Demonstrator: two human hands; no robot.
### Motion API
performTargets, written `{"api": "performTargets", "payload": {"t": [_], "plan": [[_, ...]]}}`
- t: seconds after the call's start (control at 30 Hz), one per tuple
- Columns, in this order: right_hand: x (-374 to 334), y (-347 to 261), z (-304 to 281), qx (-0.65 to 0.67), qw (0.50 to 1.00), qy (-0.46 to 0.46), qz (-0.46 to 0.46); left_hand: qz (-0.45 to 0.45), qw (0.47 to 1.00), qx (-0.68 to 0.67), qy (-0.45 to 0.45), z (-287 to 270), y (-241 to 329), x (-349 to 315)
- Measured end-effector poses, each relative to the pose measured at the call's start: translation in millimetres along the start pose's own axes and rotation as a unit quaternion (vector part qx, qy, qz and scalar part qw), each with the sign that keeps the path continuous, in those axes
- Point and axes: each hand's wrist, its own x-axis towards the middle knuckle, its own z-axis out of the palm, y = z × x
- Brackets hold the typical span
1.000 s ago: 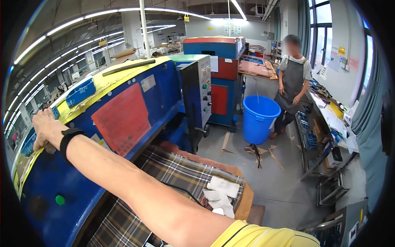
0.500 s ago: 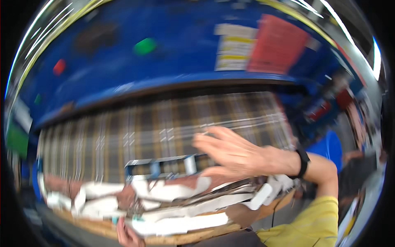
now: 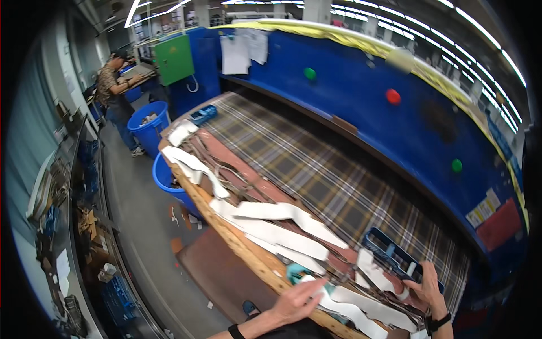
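Over the right end of the blue, rectangular, open-centred frame (image 3: pixel 390 250), the right hand (image 3: pixel 430 287) curved its grip, though whether it was clamped there could not be told, while the left hand (image 3: pixel 297 302) had its fingers apart, unfilled, near the flat white strips (image 3: pixel 375 308). A weak hold could have let the frame skid off the near margin of the brown-grey plaid sheet (image 3: pixel 327 169) into the strips; crowded along the tabletop's pale wooden edge (image 3: pixel 240 243), these could have spilled if brushed.
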Motion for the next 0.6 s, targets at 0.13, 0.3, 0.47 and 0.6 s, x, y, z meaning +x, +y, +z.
{"api": "performTargets", "payload": {"t": [0.13,0.3,0.47,0.6], "plan": [[14.4,-61.7,-18.6,-0.11,0.981,0.154,-0.043,0.005,0.991,-0.13,0.013,-56.1,-22.7,3.5],[32.2,-126.5,-44.3,-0.119,0.963,0.24,-0.016,-0.04,0.995,0.045,0.075,-195.0,-94.3,29.5],[52.0,-148.6,-55.8,-0.129,0.926,0.355,-0.027,-0.117,0.974,0.155,0.119,-309.1,-201.2,88.9],[84.8,-202.0,-67.5,-0.195,0.904,0.378,-0.054,-0.192,0.96,0.191,0.072,-370.2,-279.1,134.9]]}}
